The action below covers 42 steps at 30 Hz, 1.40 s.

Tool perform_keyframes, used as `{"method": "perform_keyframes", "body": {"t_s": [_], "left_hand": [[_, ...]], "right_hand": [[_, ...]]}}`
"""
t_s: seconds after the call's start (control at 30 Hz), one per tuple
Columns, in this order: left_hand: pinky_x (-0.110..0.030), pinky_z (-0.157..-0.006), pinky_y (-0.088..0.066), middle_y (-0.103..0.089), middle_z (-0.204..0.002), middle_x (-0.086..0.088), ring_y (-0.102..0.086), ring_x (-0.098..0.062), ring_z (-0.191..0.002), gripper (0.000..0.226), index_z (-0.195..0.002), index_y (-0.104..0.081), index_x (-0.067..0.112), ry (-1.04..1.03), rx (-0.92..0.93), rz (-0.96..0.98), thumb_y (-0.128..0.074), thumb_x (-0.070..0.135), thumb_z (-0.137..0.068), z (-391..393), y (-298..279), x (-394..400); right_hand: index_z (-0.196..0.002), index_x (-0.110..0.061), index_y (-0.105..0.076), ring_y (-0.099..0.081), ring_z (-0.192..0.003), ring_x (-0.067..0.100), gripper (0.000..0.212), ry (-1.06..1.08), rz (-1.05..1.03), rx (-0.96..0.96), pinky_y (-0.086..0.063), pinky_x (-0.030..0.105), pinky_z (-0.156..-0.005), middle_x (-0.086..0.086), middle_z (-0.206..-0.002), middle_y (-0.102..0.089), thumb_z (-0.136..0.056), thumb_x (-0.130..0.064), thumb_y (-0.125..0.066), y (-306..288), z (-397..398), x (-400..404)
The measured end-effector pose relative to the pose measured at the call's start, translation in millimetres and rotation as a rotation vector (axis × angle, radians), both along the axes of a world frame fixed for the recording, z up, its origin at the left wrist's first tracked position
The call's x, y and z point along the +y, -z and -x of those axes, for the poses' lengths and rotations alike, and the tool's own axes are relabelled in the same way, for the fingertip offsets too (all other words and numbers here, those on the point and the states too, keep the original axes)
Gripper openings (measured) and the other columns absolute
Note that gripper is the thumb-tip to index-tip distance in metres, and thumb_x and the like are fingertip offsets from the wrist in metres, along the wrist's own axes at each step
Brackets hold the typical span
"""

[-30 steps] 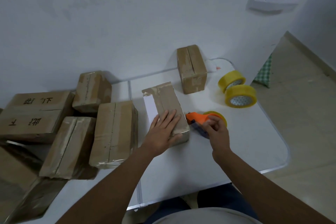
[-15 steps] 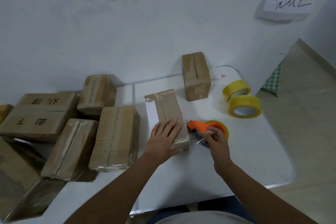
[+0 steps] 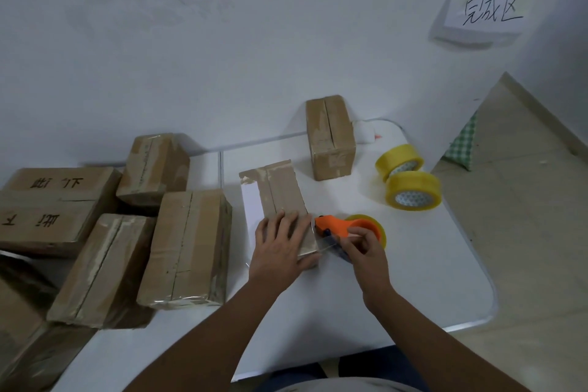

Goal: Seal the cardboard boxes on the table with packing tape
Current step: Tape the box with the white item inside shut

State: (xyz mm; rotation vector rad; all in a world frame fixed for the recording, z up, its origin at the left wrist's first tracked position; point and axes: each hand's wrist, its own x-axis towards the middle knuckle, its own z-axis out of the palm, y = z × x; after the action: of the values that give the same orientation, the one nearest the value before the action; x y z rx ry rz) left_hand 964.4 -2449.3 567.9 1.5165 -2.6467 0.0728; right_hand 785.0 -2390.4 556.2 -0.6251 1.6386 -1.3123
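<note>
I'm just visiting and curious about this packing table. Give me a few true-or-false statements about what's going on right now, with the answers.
1. The left hand lies flat on the box being taped. True.
2. The right hand grips an orange tape dispenser. True.
3. Two spare yellow tape rolls sit stacked on a box. False: they stand on the white table.
4. The dispenser is blue. False: orange.

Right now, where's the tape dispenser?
Head view, right of centre: the tape dispenser sits on the table, gripped by the right hand, beside the box.
</note>
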Motion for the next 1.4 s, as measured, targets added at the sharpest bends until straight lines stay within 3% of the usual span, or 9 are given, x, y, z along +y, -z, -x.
{"method": "perform_keyframes", "body": {"t_s": [0.13, 0.27, 0.4, 0.5, 0.67, 0.77, 0.93, 1.23, 1.4], "left_hand": [[-0.05, -0.106, -0.039, -0.052, -0.137, -0.005, -0.05, -0.031, -0.124, 0.074, -0.145, -0.045, 0.027, 0.023, 0.032, -0.015, -0.041, 0.07, -0.085, -3, -1, 1], [-0.043, -0.102, -0.038, -0.049, -0.141, -0.001, -0.047, -0.026, -0.126, 0.076, -0.15, -0.038, 0.032, 0.089, 0.013, -0.057, -0.031, 0.075, -0.087, -19, -7, -6], [-0.043, -0.104, -0.034, -0.046, -0.145, 0.0, -0.044, -0.025, -0.13, 0.077, -0.152, -0.034, 0.034, 0.073, -0.006, -0.087, -0.027, 0.077, -0.089, -20, -7, -4], [-0.045, -0.105, -0.036, -0.048, -0.145, -0.001, -0.045, -0.026, -0.131, 0.077, -0.152, -0.036, 0.032, 0.068, -0.018, -0.083, -0.027, 0.076, -0.089, -19, -5, -2], [-0.047, -0.106, -0.036, -0.048, -0.146, -0.002, -0.043, -0.027, -0.135, 0.075, -0.152, -0.036, 0.03, 0.086, -0.043, -0.069, -0.028, 0.074, -0.091, -19, -1, -4], [-0.048, -0.107, -0.035, -0.047, -0.147, -0.003, -0.041, -0.028, -0.136, 0.074, -0.153, -0.034, 0.03, 0.086, -0.042, -0.074, -0.03, 0.073, -0.092, -19, 1, -5], [-0.051, -0.109, -0.033, -0.045, -0.149, -0.005, -0.039, -0.03, -0.139, 0.074, -0.153, -0.033, 0.026, 0.099, -0.048, -0.107, -0.025, 0.071, -0.094, -19, 2, -5], [-0.05, -0.109, -0.032, -0.045, -0.149, -0.005, -0.038, -0.03, -0.139, 0.075, -0.153, -0.036, 0.025, 0.1, -0.051, -0.103, -0.031, 0.07, -0.093, -19, 0, -4], [-0.049, -0.109, -0.034, -0.046, -0.149, -0.005, -0.039, -0.029, -0.139, 0.073, -0.152, -0.038, 0.024, 0.104, -0.033, -0.073, -0.03, 0.07, -0.095, -20, 3, -4]], "right_hand": [[-0.098, -0.029, -0.061, -0.066, -0.091, 0.022, 0.016, -0.029, -0.002, 0.055, -0.057, 0.039, -0.081, 0.003, -0.093, -0.068, -0.089, -0.019, -0.069, 2, 5, 3], [-0.095, -0.034, -0.06, -0.066, -0.086, 0.011, 0.014, -0.055, 0.027, 0.145, -0.053, 0.021, -0.07, -0.016, -0.086, -0.068, -0.091, -0.022, -0.066, 2, 5, 0], [-0.101, -0.019, -0.062, -0.065, -0.095, 0.025, 0.013, -0.097, 0.053, 0.126, -0.055, 0.052, -0.083, 0.006, -0.096, -0.066, -0.09, -0.02, -0.069, 3, 1, -7], [-0.098, -0.02, -0.062, -0.064, -0.088, 0.028, 0.012, -0.128, 0.097, 0.197, -0.053, 0.057, -0.08, 0.009, -0.089, -0.065, -0.091, -0.011, -0.066, 4, -1, -13], [-0.093, -0.043, -0.053, -0.057, -0.081, 0.009, 0.035, -0.24, 0.18, 0.434, -0.046, 0.026, -0.071, -0.012, -0.085, -0.059, -0.092, -0.009, -0.062, 9, -3, -22], [-0.105, -0.028, -0.057, -0.052, -0.084, 0.004, 0.028, -0.279, 0.24, 0.507, -0.039, 0.013, -0.074, -0.019, -0.092, -0.056, -0.092, -0.004, -0.059, 16, -9, -26], [-0.109, -0.008, -0.053, -0.052, -0.088, 0.023, 0.014, -0.348, 0.254, 0.52, -0.047, 0.041, -0.079, 0.007, -0.098, -0.054, -0.096, -0.002, -0.052, 27, -30, -37], [-0.113, -0.003, -0.06, -0.062, -0.094, 0.021, 0.021, -0.431, 0.071, 0.42, -0.049, 0.047, -0.087, 0.01, -0.104, -0.066, -0.101, -0.005, -0.044, 18, -28, -44], [-0.139, -0.022, -0.05, -0.057, -0.108, -0.009, 0.036, -0.321, 0.043, 0.266, -0.047, 0.016, -0.096, -0.028, -0.116, -0.06, -0.104, -0.02, -0.04, 2, -40, -9]]}}
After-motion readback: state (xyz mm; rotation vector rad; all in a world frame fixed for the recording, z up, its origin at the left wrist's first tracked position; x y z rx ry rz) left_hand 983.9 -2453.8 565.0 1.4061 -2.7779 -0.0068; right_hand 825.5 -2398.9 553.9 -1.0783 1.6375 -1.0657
